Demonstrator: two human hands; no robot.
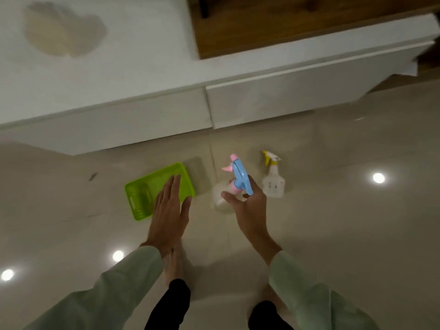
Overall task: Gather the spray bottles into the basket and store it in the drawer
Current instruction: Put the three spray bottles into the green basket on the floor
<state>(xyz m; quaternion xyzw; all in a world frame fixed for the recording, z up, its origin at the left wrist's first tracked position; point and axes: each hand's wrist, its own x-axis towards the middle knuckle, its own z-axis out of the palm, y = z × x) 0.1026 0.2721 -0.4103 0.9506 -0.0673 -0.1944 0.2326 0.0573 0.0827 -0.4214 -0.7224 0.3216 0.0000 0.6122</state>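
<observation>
Gathering step in hand. Right hand (250,206) grips the blue-and-pink spray bottle (239,177); left hand (169,206) hovers open, empty, over the green basket (142,196) at nine o'clock. Yellow-nozzle bottle (273,177) stands on the floor at three o'clock. Next: lower bottle into basket.

The left hand (169,210) was flat and open, fingers together, palm down. The right hand (247,208) was curled closed, thumb out, both sleeved arms extended.
</observation>
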